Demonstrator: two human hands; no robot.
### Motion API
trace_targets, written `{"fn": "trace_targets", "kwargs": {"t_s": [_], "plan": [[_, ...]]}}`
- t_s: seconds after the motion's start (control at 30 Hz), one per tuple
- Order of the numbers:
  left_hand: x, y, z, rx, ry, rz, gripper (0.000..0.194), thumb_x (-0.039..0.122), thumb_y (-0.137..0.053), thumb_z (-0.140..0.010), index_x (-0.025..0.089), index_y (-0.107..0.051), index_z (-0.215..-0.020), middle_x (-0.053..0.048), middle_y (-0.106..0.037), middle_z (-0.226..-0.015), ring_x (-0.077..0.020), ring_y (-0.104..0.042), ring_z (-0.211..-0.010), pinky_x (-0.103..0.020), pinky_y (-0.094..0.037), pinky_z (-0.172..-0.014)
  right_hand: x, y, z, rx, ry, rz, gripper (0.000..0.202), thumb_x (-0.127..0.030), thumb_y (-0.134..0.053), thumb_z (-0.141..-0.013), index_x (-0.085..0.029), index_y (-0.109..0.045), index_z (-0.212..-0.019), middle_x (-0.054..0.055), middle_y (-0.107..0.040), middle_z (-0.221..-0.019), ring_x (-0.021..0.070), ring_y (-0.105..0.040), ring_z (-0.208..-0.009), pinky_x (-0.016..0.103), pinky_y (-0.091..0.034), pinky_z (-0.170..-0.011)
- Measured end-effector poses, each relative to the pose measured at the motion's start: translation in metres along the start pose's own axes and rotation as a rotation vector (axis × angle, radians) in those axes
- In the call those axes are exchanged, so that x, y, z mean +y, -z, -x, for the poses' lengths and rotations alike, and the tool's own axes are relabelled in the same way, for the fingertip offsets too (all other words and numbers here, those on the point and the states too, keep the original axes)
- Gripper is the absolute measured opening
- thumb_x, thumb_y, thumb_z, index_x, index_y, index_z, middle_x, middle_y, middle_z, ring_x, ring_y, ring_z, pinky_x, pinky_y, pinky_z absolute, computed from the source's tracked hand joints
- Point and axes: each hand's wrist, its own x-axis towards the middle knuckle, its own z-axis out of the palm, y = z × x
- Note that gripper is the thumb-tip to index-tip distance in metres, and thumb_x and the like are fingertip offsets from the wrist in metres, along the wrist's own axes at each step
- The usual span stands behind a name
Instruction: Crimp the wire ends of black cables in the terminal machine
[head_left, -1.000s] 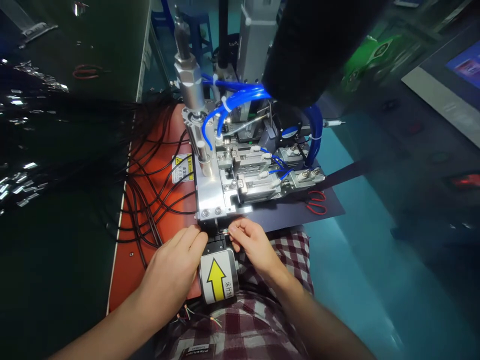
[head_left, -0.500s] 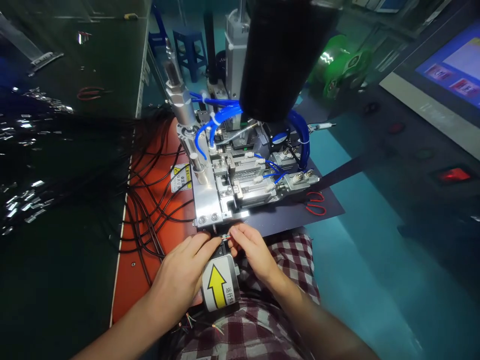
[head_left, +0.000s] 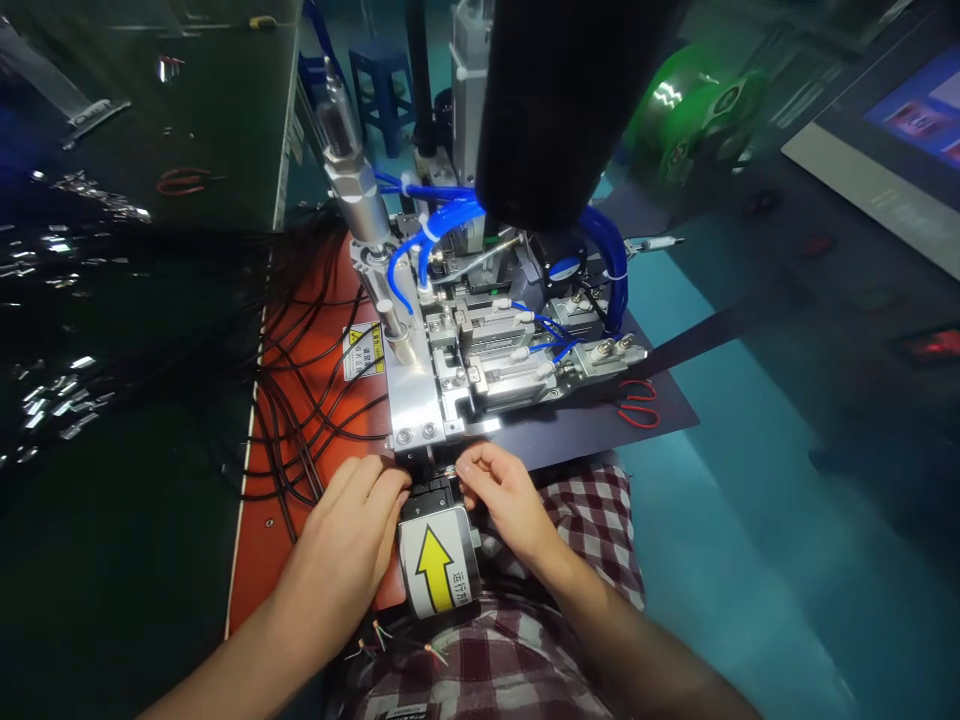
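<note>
My right hand [head_left: 506, 500] pinches small coloured wire ends [head_left: 450, 472] at the front edge of the machine, just above a black feed block [head_left: 431, 497]. My left hand [head_left: 352, 530] is at the block's left side, fingers curled and pressed together; whatever they grip is hidden. Between my wrists is a white cover [head_left: 442, 590] with a yellow arrow. The machine's metal plate [head_left: 416, 405] stands directly beyond my fingers.
Black cables [head_left: 289, 440] lie across the orange surface [head_left: 259, 560] on the left. Several stripped wire ends [head_left: 382, 632] hang near my lap. Red-handled scissors [head_left: 639, 405] rest on the grey plate at right. Blue air hoses [head_left: 454, 215] arch over the machine.
My left hand has drawn back left, away from the wires and off the top of the black block. My right hand stays nearly in place, still pinching.
</note>
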Motion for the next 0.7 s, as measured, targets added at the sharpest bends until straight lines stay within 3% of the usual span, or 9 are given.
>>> {"fn": "trace_targets", "kwargs": {"t_s": [0.17, 0.33, 0.7], "plan": [[-0.0059, 0.0016, 0.004, -0.041, -0.061, -0.124, 0.023, 0.006, -0.039, -0.086, 0.016, -0.055, -0.098, -0.007, -0.053, -0.09, -0.0217, -0.051, -0.085, -0.034, -0.045, -0.073, -0.0008, 0.0014, -0.0001, 0.001, -0.012, -0.007, 0.022, -0.037, -0.062, -0.076, -0.018, -0.053, -0.07, -0.004, -0.051, -0.062, 0.0105, -0.047, -0.051, 0.025, -0.038, -0.053], [-0.0006, 0.003, 0.0008, -0.115, -0.08, -0.231, 0.022, 0.003, -0.039, -0.083, 0.015, -0.057, -0.089, -0.007, -0.052, -0.085, -0.0238, -0.049, -0.08, -0.036, -0.044, -0.067, -0.0002, 0.0013, -0.0004, 0.005, -0.006, 0.023, 0.021, -0.037, -0.061, -0.077, -0.018, -0.053, -0.07, -0.004, -0.051, -0.059, 0.011, -0.047, -0.051, 0.025, -0.037, -0.053], [0.0027, 0.0034, -0.0016, -0.17, -0.064, -0.243, 0.027, 0.0, -0.036, -0.081, 0.016, -0.055, -0.091, -0.008, -0.051, -0.088, -0.0246, -0.048, -0.08, -0.036, -0.044, -0.064, 0.0018, 0.0011, -0.0009, 0.009, 0.023, 0.042, 0.021, -0.037, -0.061, -0.078, -0.018, -0.053, -0.071, -0.004, -0.05, -0.059, 0.0111, -0.047, -0.051, 0.025, -0.037, -0.052]]}}
